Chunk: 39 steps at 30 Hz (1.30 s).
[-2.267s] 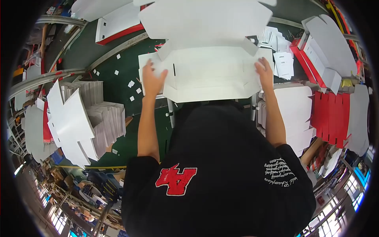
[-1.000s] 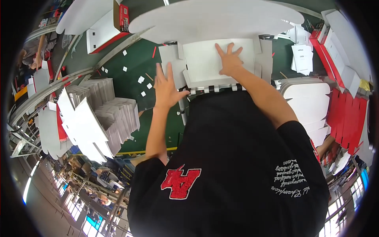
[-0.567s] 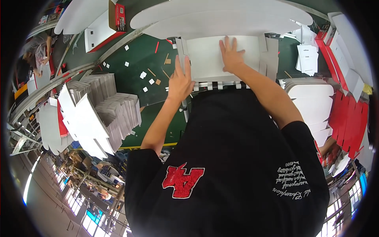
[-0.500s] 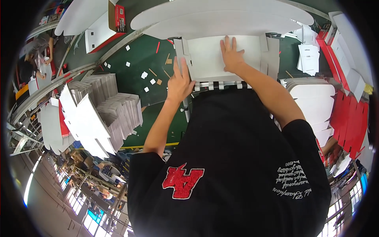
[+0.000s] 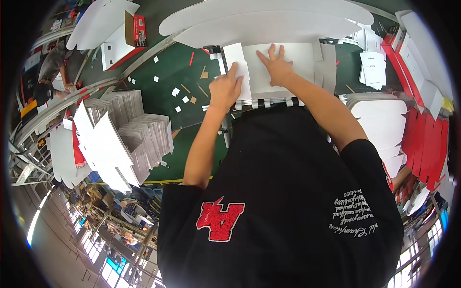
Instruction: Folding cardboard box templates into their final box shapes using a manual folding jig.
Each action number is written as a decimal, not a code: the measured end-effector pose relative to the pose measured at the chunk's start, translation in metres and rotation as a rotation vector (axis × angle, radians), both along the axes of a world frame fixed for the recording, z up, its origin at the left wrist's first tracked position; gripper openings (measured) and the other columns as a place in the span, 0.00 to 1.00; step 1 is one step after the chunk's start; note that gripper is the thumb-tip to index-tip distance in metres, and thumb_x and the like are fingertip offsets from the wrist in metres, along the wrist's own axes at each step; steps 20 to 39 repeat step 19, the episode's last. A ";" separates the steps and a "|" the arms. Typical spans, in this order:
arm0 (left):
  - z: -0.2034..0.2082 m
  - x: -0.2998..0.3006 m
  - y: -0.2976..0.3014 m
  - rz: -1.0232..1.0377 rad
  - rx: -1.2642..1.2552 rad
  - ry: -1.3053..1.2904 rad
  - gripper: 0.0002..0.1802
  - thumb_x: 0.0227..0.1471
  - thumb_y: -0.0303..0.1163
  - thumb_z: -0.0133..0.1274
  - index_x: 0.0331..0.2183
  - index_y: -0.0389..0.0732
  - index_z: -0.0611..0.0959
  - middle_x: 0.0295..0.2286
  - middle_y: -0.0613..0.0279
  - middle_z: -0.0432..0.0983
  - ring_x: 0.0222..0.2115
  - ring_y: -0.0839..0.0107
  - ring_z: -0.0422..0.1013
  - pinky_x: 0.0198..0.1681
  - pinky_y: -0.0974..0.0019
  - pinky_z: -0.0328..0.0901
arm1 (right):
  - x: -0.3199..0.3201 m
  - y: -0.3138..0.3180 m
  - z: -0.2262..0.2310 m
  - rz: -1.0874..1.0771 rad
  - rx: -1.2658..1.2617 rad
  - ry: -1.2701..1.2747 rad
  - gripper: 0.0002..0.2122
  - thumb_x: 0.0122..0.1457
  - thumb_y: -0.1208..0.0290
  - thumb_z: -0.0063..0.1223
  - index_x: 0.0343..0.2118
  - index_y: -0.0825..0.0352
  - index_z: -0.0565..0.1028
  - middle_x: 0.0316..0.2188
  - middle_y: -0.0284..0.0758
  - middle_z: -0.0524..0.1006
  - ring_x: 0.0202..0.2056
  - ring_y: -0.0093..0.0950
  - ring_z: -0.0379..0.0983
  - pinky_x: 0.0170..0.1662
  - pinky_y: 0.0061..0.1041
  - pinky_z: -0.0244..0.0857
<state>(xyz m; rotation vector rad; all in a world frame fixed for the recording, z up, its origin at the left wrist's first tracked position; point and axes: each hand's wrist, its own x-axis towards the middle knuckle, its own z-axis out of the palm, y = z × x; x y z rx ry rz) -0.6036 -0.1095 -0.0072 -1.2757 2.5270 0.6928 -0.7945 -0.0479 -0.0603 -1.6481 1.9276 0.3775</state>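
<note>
A white cardboard box (image 5: 302, 60) lies open in front of me, its long rounded lid (image 5: 269, 24) raised at the far side. My right hand (image 5: 278, 67) is flat on the inner bottom, fingers spread. At the box's left end, my left hand (image 5: 225, 89) has its index finger stretched against a white end flap (image 5: 237, 62), the thumb near the flap's lower part. The other left fingers look bent and are partly hidden. On the right end, a side flap (image 5: 328, 69) stands out beside the wall. Neither hand holds a loose thing.
Stacks of folded white cardboard (image 5: 144, 132) stand at left, flat box blanks (image 5: 379, 120) at right. Beyond the blanks are red cardboard pieces (image 5: 425, 144) and printed sheets (image 5: 373, 69). Small white squares (image 5: 175, 91) litter the green table (image 5: 158, 105). Another person (image 5: 53, 72) works at far left.
My left hand has moved right and its fingers have bent, leaving the index out. The left end flap now leans inward over the box. My right hand has shifted slightly left, still flat.
</note>
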 end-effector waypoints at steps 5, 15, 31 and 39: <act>-0.027 -0.013 0.000 0.242 -0.181 0.300 0.38 0.37 0.42 0.65 0.47 0.34 0.69 0.32 0.50 0.73 0.43 0.52 0.66 0.40 0.54 0.65 | -0.002 0.003 -0.001 -0.027 0.014 -0.001 0.56 0.34 0.69 0.70 0.64 0.46 0.39 0.63 0.47 0.38 0.62 0.60 0.34 0.45 0.60 0.65; -0.053 -0.037 -0.033 0.413 -0.091 -0.336 0.12 0.36 0.29 0.58 0.28 0.35 0.78 0.29 0.50 0.78 0.32 0.56 0.77 0.34 0.61 0.71 | -0.003 0.003 -0.004 -0.069 0.016 -0.034 0.55 0.37 0.72 0.68 0.64 0.45 0.38 0.64 0.47 0.35 0.63 0.58 0.30 0.49 0.62 0.60; -0.073 -0.038 -0.013 0.509 -0.211 -0.251 0.30 0.40 0.27 0.57 0.46 0.36 0.64 0.40 0.48 0.74 0.37 0.51 0.75 0.36 0.58 0.71 | -0.002 0.005 -0.008 -0.078 0.011 -0.037 0.53 0.39 0.74 0.66 0.64 0.45 0.39 0.64 0.46 0.34 0.63 0.57 0.28 0.50 0.61 0.60; -0.073 -0.038 -0.013 0.509 -0.211 -0.251 0.30 0.40 0.27 0.57 0.46 0.36 0.64 0.40 0.48 0.74 0.37 0.51 0.75 0.36 0.58 0.71 | -0.002 0.005 -0.008 -0.078 0.011 -0.037 0.53 0.39 0.74 0.66 0.64 0.45 0.39 0.64 0.46 0.34 0.63 0.57 0.28 0.50 0.61 0.60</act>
